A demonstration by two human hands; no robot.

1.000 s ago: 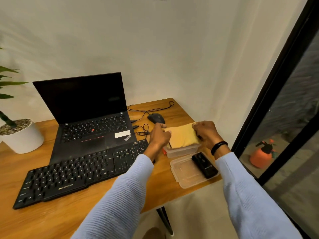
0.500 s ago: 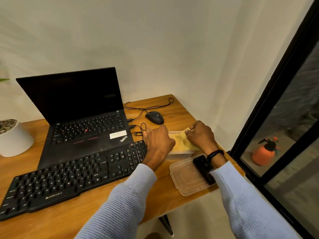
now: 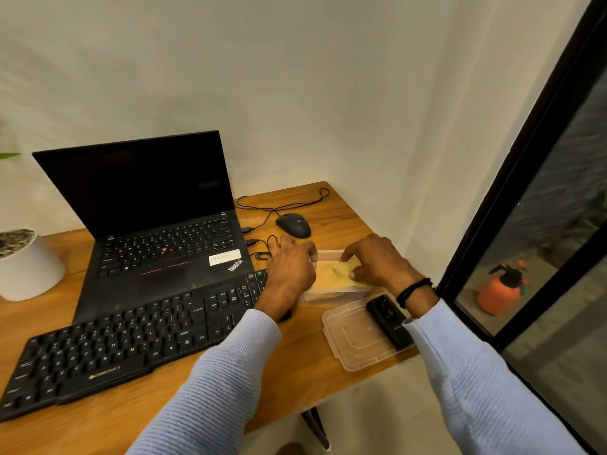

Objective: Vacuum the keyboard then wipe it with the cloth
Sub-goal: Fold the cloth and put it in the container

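Two hands meet over the soft yellow folded cloth (image 3: pixel 343 274), which lies inside a shallow clear plastic tub (image 3: pixel 331 292) right of frame centre. The right hand (image 3: pixel 377 261) pinches a raised corner of it between thumb and fingers; the left hand (image 3: pixel 290 267) curls against the tub's left rim, apparently steadying it. Light and limp, the cloth should lift easily by that corner and will likely drape. Just below, a small black handheld vacuum (image 3: pixel 389 318) lies on the tub's clear ribbed lid (image 3: pixel 353 339); rigid and compact, best gripped around its body. To the lower left sits the black full-size plastic keyboard (image 3: pixel 131 339), flat and stiff on the wooden desk (image 3: pixel 295 366).
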